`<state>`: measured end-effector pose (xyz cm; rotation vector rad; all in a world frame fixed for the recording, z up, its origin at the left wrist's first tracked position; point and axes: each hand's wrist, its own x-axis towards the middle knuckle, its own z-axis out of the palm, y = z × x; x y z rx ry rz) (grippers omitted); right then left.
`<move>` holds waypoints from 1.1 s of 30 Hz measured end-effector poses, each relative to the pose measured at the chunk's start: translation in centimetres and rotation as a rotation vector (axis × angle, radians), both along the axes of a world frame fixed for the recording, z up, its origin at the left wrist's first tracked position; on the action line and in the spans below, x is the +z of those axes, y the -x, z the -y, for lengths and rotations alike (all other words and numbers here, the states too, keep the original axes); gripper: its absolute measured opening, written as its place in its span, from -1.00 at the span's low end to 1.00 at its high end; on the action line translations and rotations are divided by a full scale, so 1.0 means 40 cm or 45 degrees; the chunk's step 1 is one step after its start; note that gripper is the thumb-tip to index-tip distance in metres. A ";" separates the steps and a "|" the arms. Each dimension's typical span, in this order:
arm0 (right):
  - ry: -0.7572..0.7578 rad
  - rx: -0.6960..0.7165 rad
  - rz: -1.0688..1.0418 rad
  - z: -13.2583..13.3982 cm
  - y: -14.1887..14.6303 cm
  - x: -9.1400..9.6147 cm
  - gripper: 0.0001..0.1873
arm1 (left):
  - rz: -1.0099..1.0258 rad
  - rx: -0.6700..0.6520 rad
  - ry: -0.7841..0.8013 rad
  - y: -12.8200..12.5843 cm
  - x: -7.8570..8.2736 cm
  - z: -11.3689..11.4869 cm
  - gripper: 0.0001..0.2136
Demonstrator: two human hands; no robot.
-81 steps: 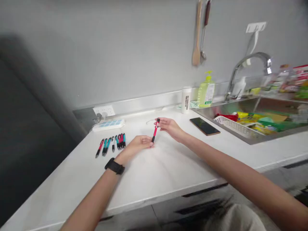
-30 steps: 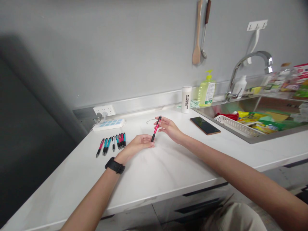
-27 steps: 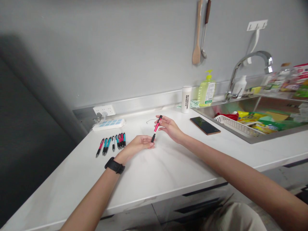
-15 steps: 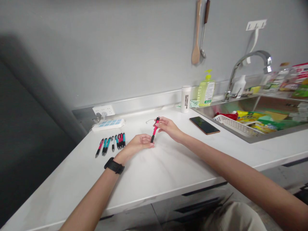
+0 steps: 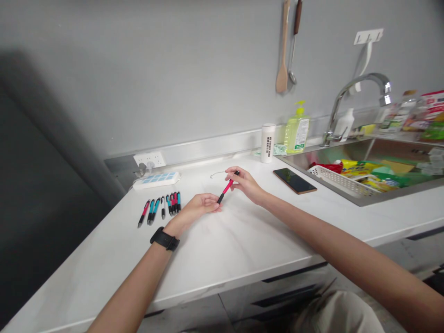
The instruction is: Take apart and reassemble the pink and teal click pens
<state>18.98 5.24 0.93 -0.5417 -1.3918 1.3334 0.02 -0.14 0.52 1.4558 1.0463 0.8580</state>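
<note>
A red and black pen (image 5: 227, 187) slants between both hands above the white counter (image 5: 222, 245). My right hand (image 5: 244, 182) pinches its upper end. My left hand (image 5: 197, 208), with a black watch on the wrist, rests on the counter with fingers curled round the pen's lower tip. A row of several red, blue and white pens (image 5: 161, 206) lies to the left of my left hand.
A white power strip (image 5: 156, 179) lies by the wall. A phone (image 5: 294, 180) lies right of my hands, near a white cup (image 5: 268, 143) and a soap bottle (image 5: 297, 130). The sink (image 5: 364, 194) holds a white basket (image 5: 333, 179) and packets. Utensils (image 5: 286, 46) hang above.
The pen has tilted further over to the right as my right hand shifted its upper end. My left hand has stayed at the lower tip.
</note>
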 end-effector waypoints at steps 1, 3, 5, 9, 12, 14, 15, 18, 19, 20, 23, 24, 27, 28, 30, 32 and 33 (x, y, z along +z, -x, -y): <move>0.002 0.047 -0.021 0.000 -0.001 0.000 -0.65 | -0.001 0.000 -0.004 0.000 0.001 0.001 -0.68; -0.004 0.078 0.003 -0.001 -0.002 0.000 -0.62 | -0.006 0.002 -0.016 -0.001 0.004 0.003 -0.68; 0.001 0.017 0.066 -0.001 -0.001 0.000 -0.64 | -0.010 0.002 -0.022 -0.001 0.005 0.004 -0.69; 0.022 0.009 0.072 0.000 0.003 0.000 -0.67 | -0.007 -0.001 0.004 -0.002 0.005 0.004 -0.69; 0.012 0.053 0.027 0.002 0.006 -0.002 -0.65 | -0.007 0.015 0.016 -0.001 0.005 0.003 -0.68; -0.001 0.013 0.026 0.002 0.007 -0.002 -0.63 | -0.013 0.024 0.016 -0.001 0.005 0.002 -0.68; -0.011 -0.012 0.029 0.002 0.007 -0.002 -0.62 | -0.015 0.026 0.017 -0.001 0.004 0.002 -0.68; -0.042 -0.024 0.040 0.004 0.006 0.000 -0.60 | -0.019 0.019 0.021 0.001 0.000 0.000 -0.67; -0.054 -0.009 0.052 0.004 0.004 0.001 -0.60 | -0.017 0.013 0.021 0.002 -0.001 -0.001 -0.67; -0.067 0.008 0.069 0.004 0.003 0.001 -0.62 | -0.013 0.005 0.020 0.002 -0.002 -0.002 -0.67; -0.110 0.061 0.130 0.006 -0.003 0.003 -0.68 | 0.006 -0.018 0.009 0.003 -0.003 -0.002 -0.68; -0.123 0.078 0.146 0.006 -0.004 0.004 -0.69 | 0.011 -0.021 0.004 0.003 -0.003 -0.001 -0.68; -0.143 0.101 0.176 0.008 -0.007 0.005 -0.70 | 0.018 -0.015 -0.003 0.002 0.000 0.002 -0.69; -0.148 0.100 0.180 0.009 -0.007 0.005 -0.69 | 0.018 -0.014 -0.002 0.002 0.001 0.003 -0.69; -0.161 0.115 0.175 0.011 -0.008 0.005 -0.70 | 0.020 -0.027 -0.005 0.002 0.001 0.003 -0.69; -0.165 0.163 0.143 0.013 -0.010 0.007 -0.70 | 0.012 -0.058 -0.014 0.003 0.001 0.003 -0.69; -0.156 0.180 0.115 0.012 -0.011 0.008 -0.70 | 0.005 -0.070 -0.020 0.004 0.002 0.003 -0.69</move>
